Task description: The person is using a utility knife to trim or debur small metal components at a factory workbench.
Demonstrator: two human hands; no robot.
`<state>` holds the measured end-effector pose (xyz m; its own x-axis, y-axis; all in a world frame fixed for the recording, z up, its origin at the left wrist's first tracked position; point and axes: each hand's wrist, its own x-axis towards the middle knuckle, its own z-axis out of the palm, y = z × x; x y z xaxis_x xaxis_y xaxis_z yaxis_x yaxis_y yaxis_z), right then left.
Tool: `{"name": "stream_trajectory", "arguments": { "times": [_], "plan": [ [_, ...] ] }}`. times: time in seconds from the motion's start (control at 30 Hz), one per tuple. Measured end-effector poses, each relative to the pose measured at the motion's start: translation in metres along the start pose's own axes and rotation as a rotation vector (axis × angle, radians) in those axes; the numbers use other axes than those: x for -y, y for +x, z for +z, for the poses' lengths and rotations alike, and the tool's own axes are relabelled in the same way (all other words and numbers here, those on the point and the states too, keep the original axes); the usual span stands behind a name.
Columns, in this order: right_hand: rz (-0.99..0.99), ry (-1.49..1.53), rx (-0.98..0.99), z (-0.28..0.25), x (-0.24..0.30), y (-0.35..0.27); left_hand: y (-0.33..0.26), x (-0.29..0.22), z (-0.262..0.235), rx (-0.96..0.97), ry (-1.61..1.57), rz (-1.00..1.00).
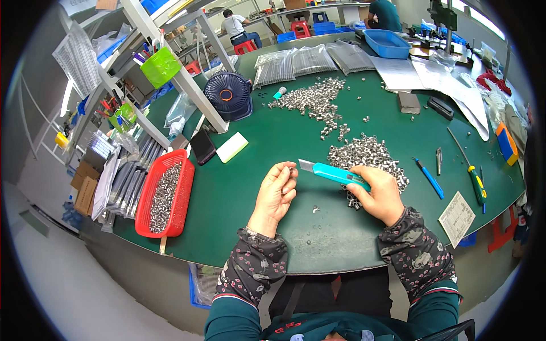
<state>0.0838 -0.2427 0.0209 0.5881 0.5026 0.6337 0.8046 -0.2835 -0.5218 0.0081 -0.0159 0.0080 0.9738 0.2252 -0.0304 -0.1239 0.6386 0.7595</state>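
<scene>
My left hand (277, 192) pinches a small metal ring (292, 171) between thumb and fingertips, above the green table. In my right hand (378, 192) is a turquoise utility knife (335, 173), its blade out and pointing left at the ring, with a short gap between them. A pile of small metal rings (368, 152) lies just beyond and partly under my right hand. Farther back spreads a second pile of rings (313, 103). To the left stands a red plastic basket (186, 196) holding many more small metal pieces.
A dark fan (227, 95), a phone (202, 147) and a white-and-green pad (232, 147) sit at the left. On the right lie a blue-handled tool (429, 179), a screwdriver (475, 184) and a paper card (456, 219). Bagged parts (313, 60) and a blue tray (387, 44) line the back.
</scene>
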Motion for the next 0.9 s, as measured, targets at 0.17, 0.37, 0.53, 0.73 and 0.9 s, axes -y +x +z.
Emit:
{"name": "stream_trajectory", "arguments": {
  "times": [0.17, 0.37, 0.53, 0.73, 0.9],
  "plan": [
    [0.029, 0.017, 0.097, 0.0008, 0.0032, 0.0017, 0.0015, 0.0004, -0.0062, 0.066, -0.038, -0.003],
    [0.028, 0.000, 0.129, 0.0017, 0.0030, 0.0025, 0.0008, -0.0005, 0.0005, 0.012, -0.017, -0.033],
    [0.046, 0.016, 0.137, 0.0018, 0.0028, 0.0015, 0.0009, -0.0002, 0.0002, 0.019, 0.037, -0.038],
    [0.126, 0.063, 0.192, 0.0005, 0.0051, 0.0015, 0.0014, 0.0021, -0.0017, -0.020, 0.021, -0.051],
    [0.154, 0.057, 0.240, -0.0017, 0.0079, 0.0024, 0.0012, 0.0049, -0.0018, -0.006, 0.055, -0.035]
  ]
}}
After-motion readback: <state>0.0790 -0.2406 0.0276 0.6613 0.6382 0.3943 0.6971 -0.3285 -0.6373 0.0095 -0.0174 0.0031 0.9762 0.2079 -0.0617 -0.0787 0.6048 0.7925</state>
